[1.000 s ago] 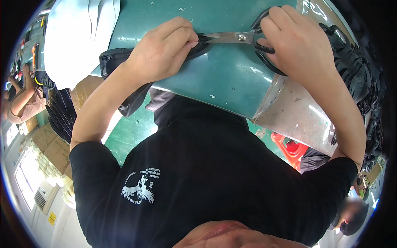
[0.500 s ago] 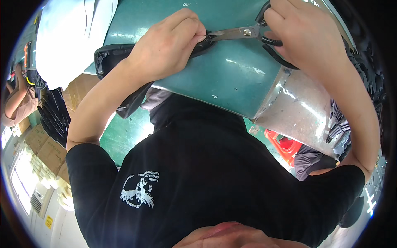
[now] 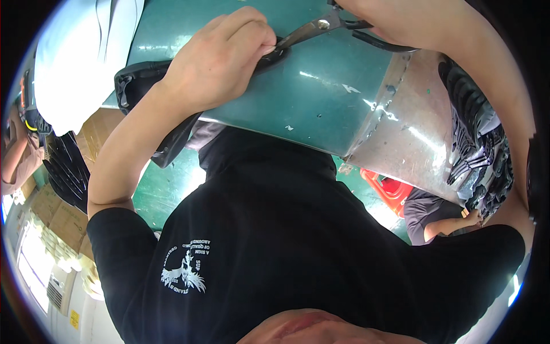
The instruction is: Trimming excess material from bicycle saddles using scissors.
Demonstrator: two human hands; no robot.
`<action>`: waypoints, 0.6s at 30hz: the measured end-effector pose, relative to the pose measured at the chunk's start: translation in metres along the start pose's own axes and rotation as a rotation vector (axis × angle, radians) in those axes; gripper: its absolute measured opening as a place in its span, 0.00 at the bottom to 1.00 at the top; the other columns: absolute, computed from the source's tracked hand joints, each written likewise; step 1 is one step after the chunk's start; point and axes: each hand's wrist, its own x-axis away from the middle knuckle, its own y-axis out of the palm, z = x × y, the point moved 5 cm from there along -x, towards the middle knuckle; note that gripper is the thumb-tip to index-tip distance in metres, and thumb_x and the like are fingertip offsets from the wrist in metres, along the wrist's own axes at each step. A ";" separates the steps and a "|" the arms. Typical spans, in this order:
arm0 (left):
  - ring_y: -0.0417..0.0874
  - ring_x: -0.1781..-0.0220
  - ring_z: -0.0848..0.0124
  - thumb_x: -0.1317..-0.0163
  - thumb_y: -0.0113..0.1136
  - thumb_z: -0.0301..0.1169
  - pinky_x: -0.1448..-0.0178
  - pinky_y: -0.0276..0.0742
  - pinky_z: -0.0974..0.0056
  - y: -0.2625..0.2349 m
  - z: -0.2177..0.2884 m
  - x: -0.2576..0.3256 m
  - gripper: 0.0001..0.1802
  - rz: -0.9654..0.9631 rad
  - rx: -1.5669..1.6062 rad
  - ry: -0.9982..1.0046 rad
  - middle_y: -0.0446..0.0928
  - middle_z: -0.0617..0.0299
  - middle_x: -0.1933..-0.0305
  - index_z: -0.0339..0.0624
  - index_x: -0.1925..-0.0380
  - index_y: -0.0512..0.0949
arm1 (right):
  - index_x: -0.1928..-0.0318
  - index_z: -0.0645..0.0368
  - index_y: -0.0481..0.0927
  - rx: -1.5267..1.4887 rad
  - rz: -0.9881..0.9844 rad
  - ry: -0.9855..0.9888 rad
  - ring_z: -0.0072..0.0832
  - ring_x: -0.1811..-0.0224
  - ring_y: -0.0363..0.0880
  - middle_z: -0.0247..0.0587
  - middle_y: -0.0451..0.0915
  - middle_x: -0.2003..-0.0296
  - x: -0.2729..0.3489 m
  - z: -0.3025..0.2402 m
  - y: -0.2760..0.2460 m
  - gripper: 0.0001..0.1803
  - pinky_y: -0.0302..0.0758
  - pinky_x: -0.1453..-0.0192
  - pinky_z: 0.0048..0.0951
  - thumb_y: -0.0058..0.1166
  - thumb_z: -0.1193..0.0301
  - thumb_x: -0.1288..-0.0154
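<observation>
Thumb and forefinger of a worker's left hand [image 3: 216, 62] press together on the end of a black piece [image 3: 134, 80], with no gap to be seen between them. The points of the scissors [image 3: 309, 33] meet the piece right beside those fingertips. The right hand [image 3: 401, 20] grips the scissors by their dark handles; the view's upper edge cuts off most of its fingers, so how far they are spread cannot be told.

The risk appears to sit at that meeting point: a slip of the blades or a shift of the pinch could nick a fingertip, and too deep a bite could spoil the piece's edge. A loosened pinch might also let the overhanging part drag the work askew.

The piece looks soft and hollow, black with a thick rim. It lies on the green table [image 3: 321, 97] under the left forearm [image 3: 129, 140], narrow end toward the scissors, lower part past the near edge. The arm covers its middle; any cut or thread is too small to make out.

White sheets [image 3: 80, 63] lie to the left; at right, a brownish panel [image 3: 407, 114] adjoins the green, with black parts [image 3: 481, 137] heaped beyond. Below, a red stool [image 3: 389, 192] and a co-worker's arm [image 3: 447, 226] show.
</observation>
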 end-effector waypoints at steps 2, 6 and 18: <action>0.82 0.63 0.56 0.32 0.64 0.17 0.59 0.80 0.59 -0.001 0.000 -0.003 0.07 -0.011 0.056 -0.059 0.79 0.55 0.56 0.37 0.57 0.79 | 0.71 0.56 0.85 0.057 -0.007 -0.039 0.35 0.61 0.89 0.37 0.86 0.68 0.006 -0.003 0.003 0.08 0.85 0.59 0.35 0.61 0.67 0.39; 0.83 0.58 0.50 0.37 0.65 0.20 0.55 0.81 0.53 -0.004 0.001 -0.001 0.07 -0.011 0.071 -0.076 0.79 0.54 0.56 0.39 0.60 0.78 | 0.74 0.56 0.82 -0.018 0.117 -0.002 0.34 0.66 0.86 0.36 0.83 0.72 0.024 -0.013 0.029 0.07 0.84 0.63 0.35 0.61 0.67 0.43; 0.83 0.58 0.51 0.39 0.65 0.18 0.56 0.82 0.53 -0.008 0.005 -0.001 0.10 -0.038 0.044 -0.102 0.79 0.54 0.56 0.39 0.59 0.77 | 0.69 0.58 0.80 -0.181 0.369 0.166 0.36 0.65 0.83 0.39 0.80 0.69 0.040 -0.019 0.017 0.09 0.81 0.63 0.37 0.65 0.68 0.47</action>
